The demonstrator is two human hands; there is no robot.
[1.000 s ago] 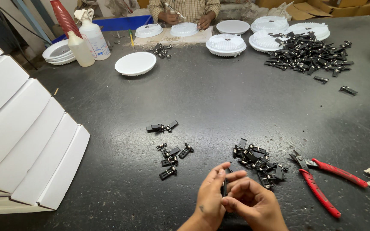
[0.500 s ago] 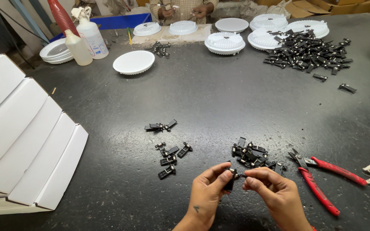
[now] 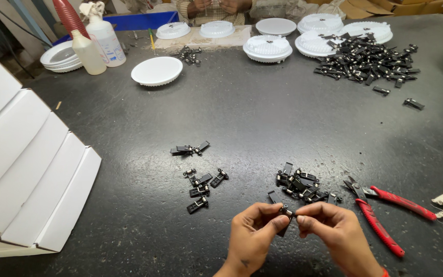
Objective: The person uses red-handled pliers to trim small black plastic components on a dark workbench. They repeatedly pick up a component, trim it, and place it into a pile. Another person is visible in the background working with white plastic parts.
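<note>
The left hand (image 3: 255,233) and right hand (image 3: 329,231) pinch one small black metal clip (image 3: 285,214) between their fingertips above the near edge of the dark speckled tabletop (image 3: 262,118); fingers hide most of it. Just beyond lies a small heap of black clips (image 3: 303,185), with red-handled pliers (image 3: 380,210) beside it. Folded white cartons (image 3: 21,169) crowd the left edge.

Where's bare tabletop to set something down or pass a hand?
Free: the wide middle of the table, between the white round cover and the big clip heap. Crowded: around both hands, near the small clip pile, the pliers and the white boxes.
</note>
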